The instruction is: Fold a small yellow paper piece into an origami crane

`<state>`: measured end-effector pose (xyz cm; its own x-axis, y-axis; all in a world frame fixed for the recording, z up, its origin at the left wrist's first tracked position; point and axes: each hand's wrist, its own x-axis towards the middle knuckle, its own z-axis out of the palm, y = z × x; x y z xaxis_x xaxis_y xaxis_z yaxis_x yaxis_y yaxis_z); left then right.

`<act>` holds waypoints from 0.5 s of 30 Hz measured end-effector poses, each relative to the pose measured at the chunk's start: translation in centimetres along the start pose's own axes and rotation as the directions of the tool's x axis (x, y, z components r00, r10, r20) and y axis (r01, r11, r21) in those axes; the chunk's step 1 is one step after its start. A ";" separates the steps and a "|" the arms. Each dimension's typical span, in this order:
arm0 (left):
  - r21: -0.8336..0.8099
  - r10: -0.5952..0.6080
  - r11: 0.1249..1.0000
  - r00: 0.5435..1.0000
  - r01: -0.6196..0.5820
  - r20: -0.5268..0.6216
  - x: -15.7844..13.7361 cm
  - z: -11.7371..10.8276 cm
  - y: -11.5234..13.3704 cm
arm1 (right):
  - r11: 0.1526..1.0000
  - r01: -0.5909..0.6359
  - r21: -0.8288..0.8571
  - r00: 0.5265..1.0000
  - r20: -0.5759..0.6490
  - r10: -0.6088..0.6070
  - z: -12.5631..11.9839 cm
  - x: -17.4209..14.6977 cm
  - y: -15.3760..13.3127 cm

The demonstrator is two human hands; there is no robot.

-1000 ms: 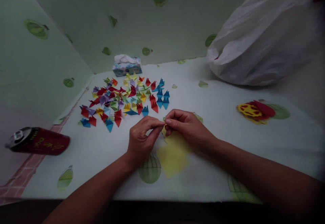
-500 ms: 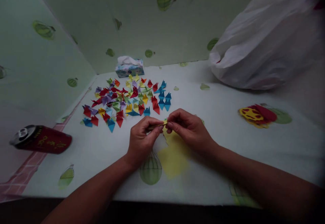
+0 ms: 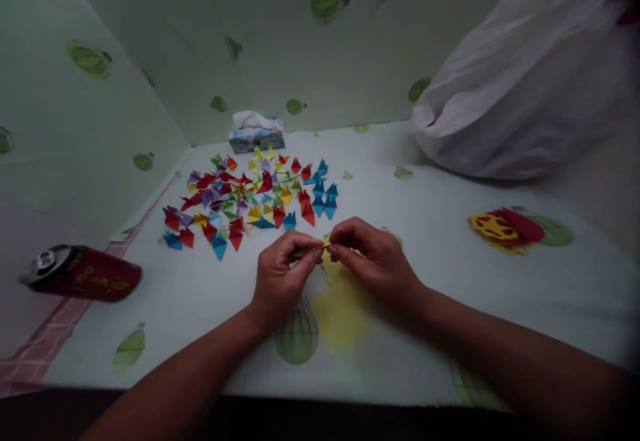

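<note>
Between thumb and fingers, my left hand [image 3: 283,274] pinches a small folded yellow paper [image 3: 320,248], seen almost edge-on. Thumb and fingertips of my right hand [image 3: 375,257] close on its right end. My fingers cover much of the fold. Flat sheets of yellow paper [image 3: 341,317] lie on the table just below my hands. Beyond my left hand spreads a cluster of small folded paper cranes [image 3: 235,191] in red, blue, yellow, green, purple and orange.
A dark red can [image 3: 95,273] stands at the left edge. The tissue box [image 3: 257,135] sits at the back, behind the cranes. A large white plastic bag [image 3: 500,107] fills the back right. Yellow and red cut-out pieces [image 3: 505,229] lie on the right of the table [image 3: 440,211].
My right fingertips have shifted slightly along the folded yellow paper, which now looks flatter and more edge-on. The cranes and the yellow sheets stay in place.
</note>
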<state>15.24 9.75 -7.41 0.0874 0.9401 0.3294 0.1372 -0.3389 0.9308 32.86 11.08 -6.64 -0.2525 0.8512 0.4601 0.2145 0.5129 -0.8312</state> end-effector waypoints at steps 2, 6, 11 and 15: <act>0.026 0.029 0.999 1.000 -0.029 0.001 0.0 0.0 0.1 | 1.000 -0.008 0.004 1.000 -0.005 0.008 0.1 -0.1 0.0; 0.080 0.098 0.992 0.995 -0.098 0.005 -0.1 -0.1 0.2 | 0.999 -0.045 0.020 0.999 -0.010 0.045 0.2 -0.2 0.1; 0.113 0.164 0.980 0.986 -0.164 0.010 0.0 -0.1 0.1 | 0.998 -0.064 0.029 0.998 0.000 0.064 0.2 -0.2 -0.1; 0.113 0.166 0.980 0.986 -0.165 0.004 0.0 -0.1 0.0 | 0.994 -0.086 0.073 0.996 -0.004 0.086 0.3 -0.3 0.0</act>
<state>15.18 9.77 -7.35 0.1130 0.8707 0.4787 0.2313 -0.4916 0.8395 32.64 10.83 -6.89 -0.2294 0.8927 0.3878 0.1658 0.4285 -0.8882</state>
